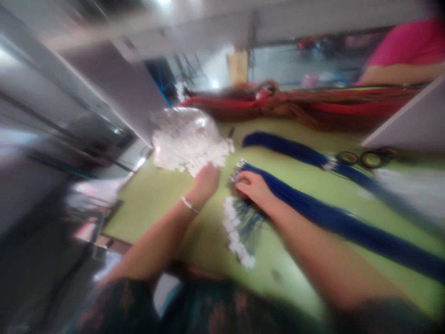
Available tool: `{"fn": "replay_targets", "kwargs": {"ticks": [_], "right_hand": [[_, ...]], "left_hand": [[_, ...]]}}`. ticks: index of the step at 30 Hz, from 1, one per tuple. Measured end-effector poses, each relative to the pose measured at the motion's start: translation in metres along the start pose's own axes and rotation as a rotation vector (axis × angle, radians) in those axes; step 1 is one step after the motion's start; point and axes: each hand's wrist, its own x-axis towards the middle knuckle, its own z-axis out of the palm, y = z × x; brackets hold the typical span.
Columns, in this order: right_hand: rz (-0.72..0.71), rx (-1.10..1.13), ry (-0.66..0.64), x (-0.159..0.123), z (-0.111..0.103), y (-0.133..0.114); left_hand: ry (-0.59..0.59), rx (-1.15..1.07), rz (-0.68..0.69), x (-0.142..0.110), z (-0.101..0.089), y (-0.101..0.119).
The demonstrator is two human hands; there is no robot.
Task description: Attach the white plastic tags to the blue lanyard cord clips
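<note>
On my head view, I see the right hand (255,188) with its fingers curled at the pale-tipped end of a long, dark blue bundle of thin wires (313,220); blur keeps me from telling whether they pinch a wire or only rest there. The left hand (207,180) reaches the near side of a heap of small white plastic pieces in a clear bag (203,146) — its fingertips are hidden, so I cannot tell if it grasps one.

The bundle lies flat on the green tabletop (139,208), its tips toward the far left corner and its long axis slanting toward the near right. I judge it is laid that way so the tips sit close to the bag, within short reach of both hands.

Just nearer than the right hand, a slanting row of white blocks on thin dark wires (238,236) runs toward the near edge, probably kept there out of the way. Beyond, a second dark blue wire bundle (285,144) lies roughly alongside the first, with black rings (371,159) near it — and long red and brown strands (330,106) along the far edge.
</note>
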Motion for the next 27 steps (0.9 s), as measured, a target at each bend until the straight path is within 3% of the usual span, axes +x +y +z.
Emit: {"fn": "replay_targets", "kwargs": {"ticks": [4,7,9,13,19,23,27], "right_hand": [[-0.093,-0.052,0.025,0.002,-0.001,0.002],[-0.128,-0.069,0.036,0.004,0.000,0.004],[-0.131,-0.065,0.042,0.004,0.001,0.006],[-0.128,-0.042,0.052,0.003,0.003,0.006],[-0.002,0.011,0.001,0.002,0.002,0.007],[-0.078,-0.102,0.044,0.004,0.002,0.009],[-0.163,-0.212,0.064,0.003,0.004,0.010]], "left_hand": [[0.007,0.155,0.005,-0.004,-0.007,-0.008],[0.049,0.110,-0.014,-0.008,-0.012,-0.015],[0.101,-0.026,-0.039,-0.013,-0.016,-0.017],[0.195,-0.496,-0.150,-0.025,-0.022,-0.008],[-0.011,-1.150,-0.359,-0.038,-0.014,0.012],[-0.132,-1.214,-0.368,-0.042,-0.001,0.011],[-0.150,-1.190,-0.307,-0.044,0.008,0.010]]}}
